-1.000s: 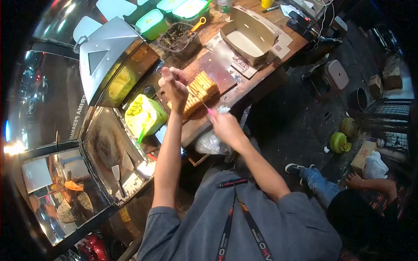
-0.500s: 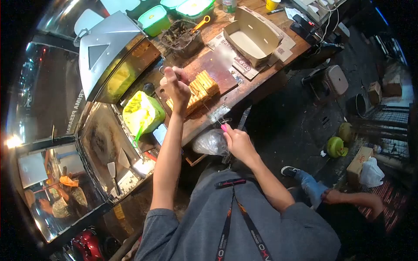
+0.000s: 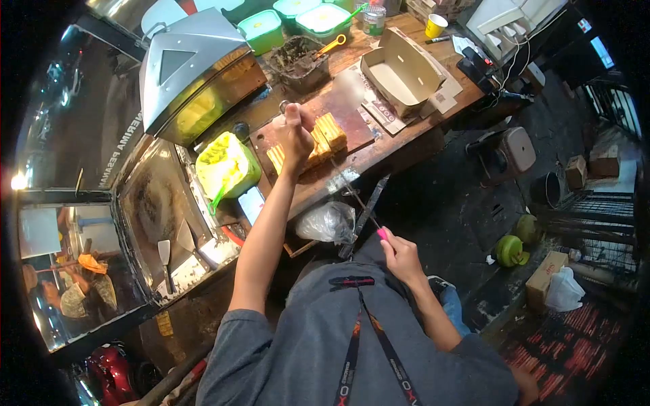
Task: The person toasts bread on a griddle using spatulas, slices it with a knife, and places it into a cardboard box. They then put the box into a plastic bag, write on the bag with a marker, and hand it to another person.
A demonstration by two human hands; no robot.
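Observation:
My right hand grips the pink handle of a long thin knife. The blade points up and left, its tip at the near side of a golden toasted bread cut into strips. The bread lies on a brown cutting board. Over the bread's left part, my left hand is closed in a fist around something with a rounded metallic end; its lower part is hidden behind the hand. An opened cardboard box stands on the table just beyond the board.
A dark tub with an orange-handled utensil and green containers sit at the back. Left are a yellow-lined bin, a phone and a griddle with spatulas. A plastic bag hangs below the table edge.
My right hand has drawn back toward my body and right, exposing more of the knife blade. My left hand stays closed over the bread. The view has shifted slightly.

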